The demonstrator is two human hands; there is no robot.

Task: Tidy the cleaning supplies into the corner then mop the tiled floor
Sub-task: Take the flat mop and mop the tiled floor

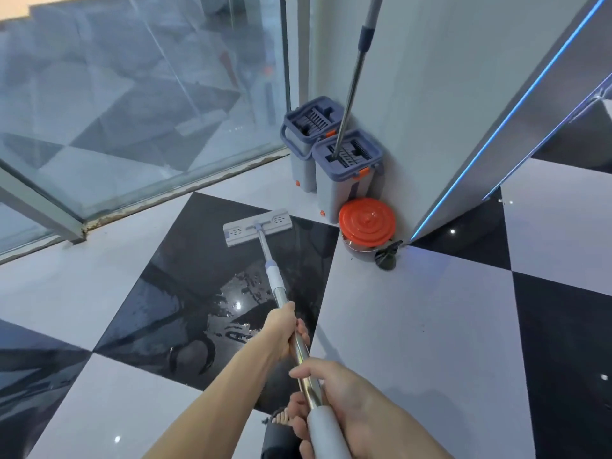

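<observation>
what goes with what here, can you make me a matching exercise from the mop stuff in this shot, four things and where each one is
Things:
1. flat mop head
2. second mop pole
3. orange lid
4. left hand

Places:
A. on top of a metal pot by the wall corner
B. gripping the mop handle further down than the right hand
C. flat on the black tile
D. standing in the nearer mop bucket

Pairs: 1-C, 2-D, 3-A, 4-B
</observation>
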